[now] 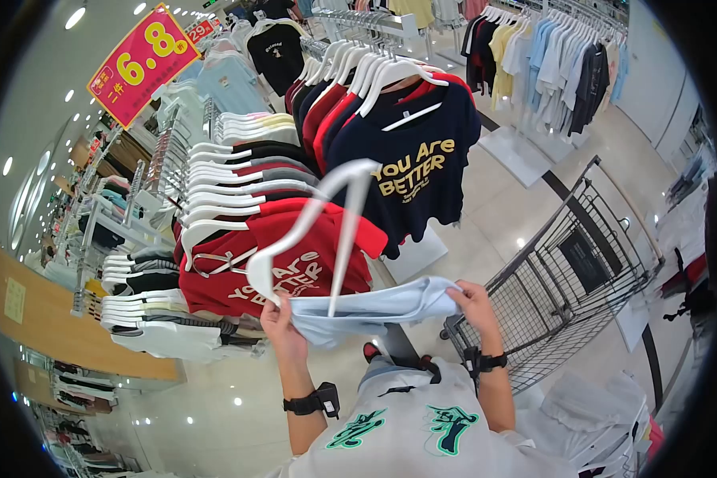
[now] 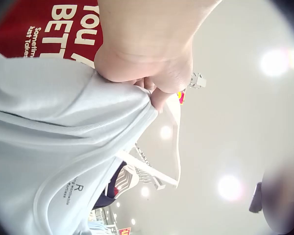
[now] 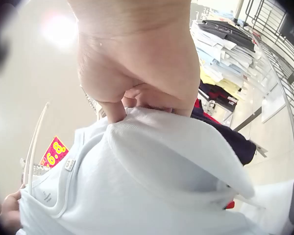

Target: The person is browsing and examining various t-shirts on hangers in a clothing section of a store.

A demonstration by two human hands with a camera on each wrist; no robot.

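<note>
A light blue T-shirt [image 1: 366,307] is stretched between both hands in front of the body. My left hand [image 1: 284,328] pinches its shoulder, where one end of a white hanger [image 1: 283,243] sits. The hanger stands tilted up out of the shirt, its other parts rising above the neckline. Small dark print [image 2: 74,192] shows inside the collar in the left wrist view. At the opposite side, my right hand [image 1: 476,307] pinches the fabric, thumb and fingers together on it; a small label [image 3: 70,165] shows at the neckline in the right wrist view.
Close ahead stands a rack with red T-shirts [image 1: 279,255] and a navy T-shirt [image 1: 410,163] on white hangers. A wire shopping cart [image 1: 550,271] is at the right. A pink price sign [image 1: 143,65] hangs upper left. White garments [image 1: 581,422] lie at lower right.
</note>
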